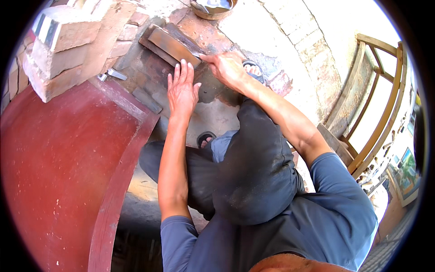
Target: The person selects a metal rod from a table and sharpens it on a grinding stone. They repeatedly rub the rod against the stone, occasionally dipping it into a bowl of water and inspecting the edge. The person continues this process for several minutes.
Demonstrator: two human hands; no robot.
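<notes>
A brown rectangular block [174, 44] lies slantwise on the ground in front of me, with a darker flat piece under its near edge. My left hand [182, 90] is stretched out, fingers apart, its fingertips at the block's near right end. Just right of the block, my right hand [226, 69] has its fingers curled in, with the thumb and index side pointing at the block's corner. A dark, narrow strip [183, 38] runs along the block's far side toward that hand. What the right fingers grip is too small and hidden to name.
A metal basin [213, 10] with liquid stands beyond the block. Stacked pale bricks [68, 50] rise at far left, above a large red panel [59, 172]. A wooden frame [385, 104] leans at right. Small flat pieces [147, 100] lie left of my left hand.
</notes>
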